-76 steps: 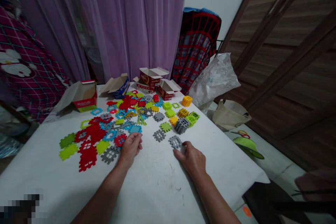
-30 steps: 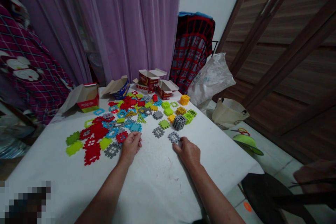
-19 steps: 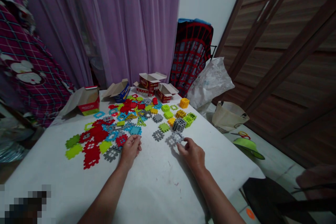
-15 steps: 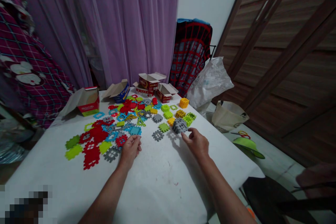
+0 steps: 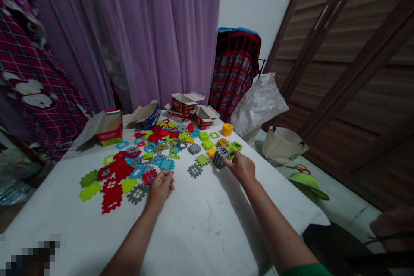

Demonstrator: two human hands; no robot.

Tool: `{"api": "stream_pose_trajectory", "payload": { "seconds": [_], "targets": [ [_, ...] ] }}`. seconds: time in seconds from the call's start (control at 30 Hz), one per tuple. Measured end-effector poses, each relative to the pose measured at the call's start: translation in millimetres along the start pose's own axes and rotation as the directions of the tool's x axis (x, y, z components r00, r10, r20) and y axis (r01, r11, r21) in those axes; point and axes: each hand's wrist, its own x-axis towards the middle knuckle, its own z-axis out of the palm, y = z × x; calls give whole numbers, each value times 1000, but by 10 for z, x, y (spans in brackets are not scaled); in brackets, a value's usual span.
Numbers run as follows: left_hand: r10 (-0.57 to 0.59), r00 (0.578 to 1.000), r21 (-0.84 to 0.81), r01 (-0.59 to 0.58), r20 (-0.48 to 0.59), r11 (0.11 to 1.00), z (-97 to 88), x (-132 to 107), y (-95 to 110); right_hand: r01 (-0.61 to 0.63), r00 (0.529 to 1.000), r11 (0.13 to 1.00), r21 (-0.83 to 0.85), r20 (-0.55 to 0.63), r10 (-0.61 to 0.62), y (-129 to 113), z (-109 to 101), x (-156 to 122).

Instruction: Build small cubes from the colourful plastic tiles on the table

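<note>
A grey cube of interlocking toy tiles (image 5: 221, 157) stands among other built blocks toward the table's right side. My right hand (image 5: 242, 167) is at its right side, thumb and fingers closed on it. Just behind are a lime green block (image 5: 235, 145) and a yellow block (image 5: 223, 142). My left hand (image 5: 162, 185) lies on the table with its fingers curled in, and nothing shows in them. Beside it are a red window tile (image 5: 149, 177) and a grey window tile (image 5: 137, 194). Another grey tile (image 5: 195, 170) lies flat between the hands.
Loose red, blue, green and grey tiles (image 5: 119, 168) cover the left half of the white table (image 5: 194, 233). Open cartons (image 5: 110, 131) line the far edge. A yellow block (image 5: 227, 129) stands at the back right. Off the right edge are a plastic bag (image 5: 258, 101) and a cloth bag (image 5: 283, 144).
The grey cube has turned and come down slightly, and my right hand has moved up and around its right side. My left hand stays in place.
</note>
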Motion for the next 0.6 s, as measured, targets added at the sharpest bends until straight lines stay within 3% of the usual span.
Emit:
{"api": "stream_pose_trajectory", "payload": {
  "seconds": [0.27,0.4,0.6],
  "targets": [
    [-10,1000,6,10,-5,1000,2,-8,13,0,1000,1000,-22,6,1,-13,-92,-37],
    [0,1000,-9,0,-7,1000,5,1,5,3,999,1000,-6,-32,-3,-33,-98,-206],
    [3,1000,-25,-3,-11,1000,-2,5,-8,216,963,975,43,153,-220,-393,357,-573]
  ]
}}
